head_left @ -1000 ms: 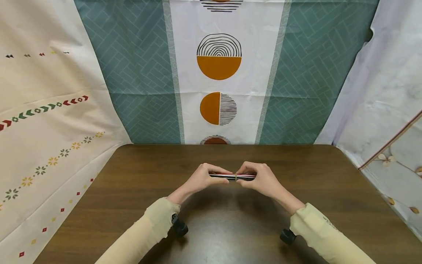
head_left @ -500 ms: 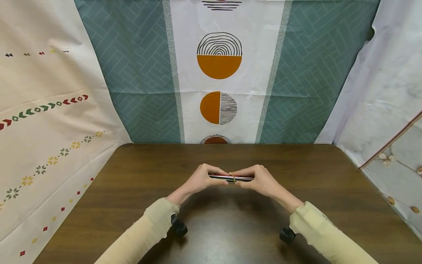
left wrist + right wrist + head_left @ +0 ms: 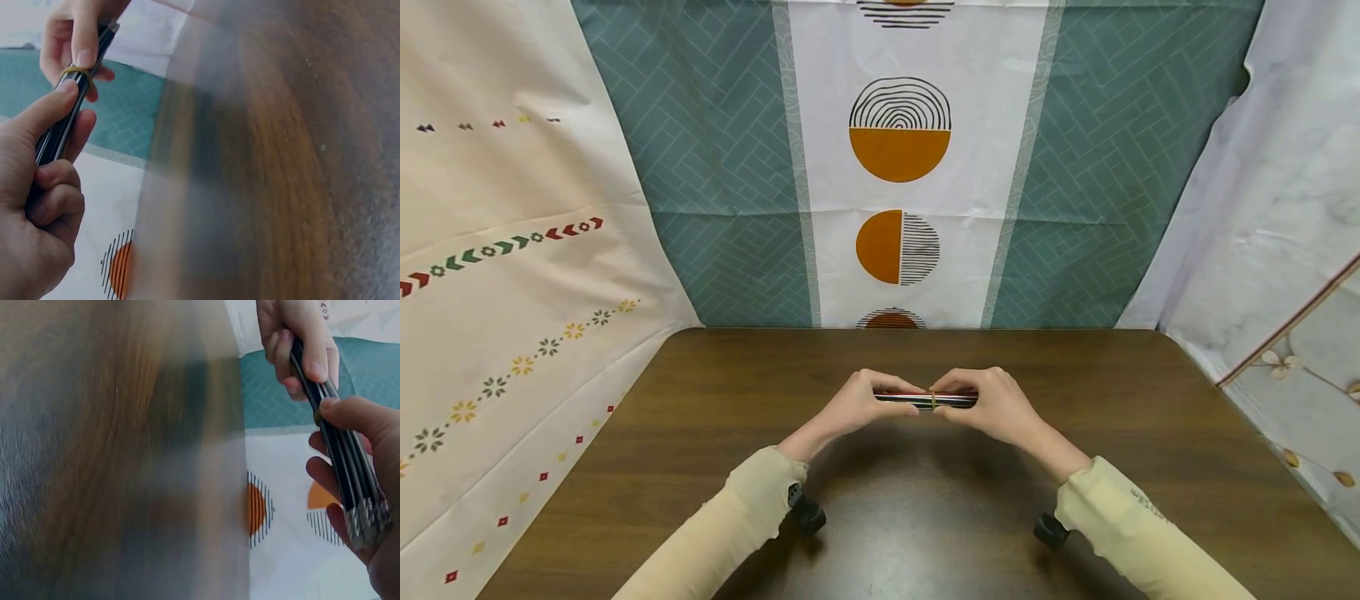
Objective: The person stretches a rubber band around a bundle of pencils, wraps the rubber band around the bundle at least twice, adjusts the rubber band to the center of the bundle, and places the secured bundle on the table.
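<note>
A bundle of dark, slim pencils with silvery ends is held level above the table in both hands. A yellow rubber band is wrapped round its middle. My left hand grips the left part, thumb along the near side and fingers on the far side. On the right part, my right hand pinches the bundle, with its thumb and fingertips right at the band. Both hands' fingertips nearly meet at the middle. The silvery ends show beside the right palm in the right wrist view.
The brown wooden table spreads beneath both hands. A teal and white patterned cloth hangs behind its far edge, with pale cloths at the left and right. A small black camera sits below the left wrist, another below the right.
The right index finger was bent, lay straighter over the bundle half a second ago, and is bent again. The band has shifted slightly left in the head view; the left hand stays nearly still.
</note>
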`<state>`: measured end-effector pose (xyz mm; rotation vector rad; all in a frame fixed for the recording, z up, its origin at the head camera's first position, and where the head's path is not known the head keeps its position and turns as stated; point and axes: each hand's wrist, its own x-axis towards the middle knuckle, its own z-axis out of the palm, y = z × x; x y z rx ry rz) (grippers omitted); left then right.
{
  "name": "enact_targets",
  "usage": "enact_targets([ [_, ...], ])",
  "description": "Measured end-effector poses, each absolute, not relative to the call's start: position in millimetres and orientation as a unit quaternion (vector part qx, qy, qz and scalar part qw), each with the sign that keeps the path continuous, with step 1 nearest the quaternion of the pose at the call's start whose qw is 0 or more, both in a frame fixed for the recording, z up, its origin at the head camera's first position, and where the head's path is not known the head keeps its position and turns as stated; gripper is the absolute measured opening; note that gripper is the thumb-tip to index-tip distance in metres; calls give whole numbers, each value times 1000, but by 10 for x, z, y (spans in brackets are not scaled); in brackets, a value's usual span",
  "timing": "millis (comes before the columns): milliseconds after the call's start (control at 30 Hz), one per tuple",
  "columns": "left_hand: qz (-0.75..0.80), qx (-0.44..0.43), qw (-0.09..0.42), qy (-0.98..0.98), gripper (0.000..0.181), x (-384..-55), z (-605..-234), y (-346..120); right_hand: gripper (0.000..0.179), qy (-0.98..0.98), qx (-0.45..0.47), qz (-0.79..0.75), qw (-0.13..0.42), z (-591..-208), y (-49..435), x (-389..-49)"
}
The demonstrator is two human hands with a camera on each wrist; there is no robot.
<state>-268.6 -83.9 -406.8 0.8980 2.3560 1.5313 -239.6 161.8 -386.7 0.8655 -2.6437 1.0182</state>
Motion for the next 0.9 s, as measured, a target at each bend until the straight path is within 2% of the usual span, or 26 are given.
enact_targets([
  [100, 522, 294, 94, 795, 24, -2677, -4078, -829, 24, -892, 297, 318, 121, -3879, 1600, -2379],
  [400, 537, 276, 104, 791, 26, -2658, -4098, -767, 34, -903, 283, 291, 139, -3957, 1613, -2392],
  [567, 502, 307, 105, 802, 27, -2718, -4108, -774, 38, -894, 287, 333, 85, -3960, 1711, -2416],
  [700, 485, 333, 121, 800, 27, -2762, -4103, -846, 34, -878, 284, 385, 29, -3965, 1847, -2453],
  [900, 494, 301, 137, 804, 27, -2825, -4113, -997, 33, -865, 242, 439, -5, -3995, 2057, -2507],
])
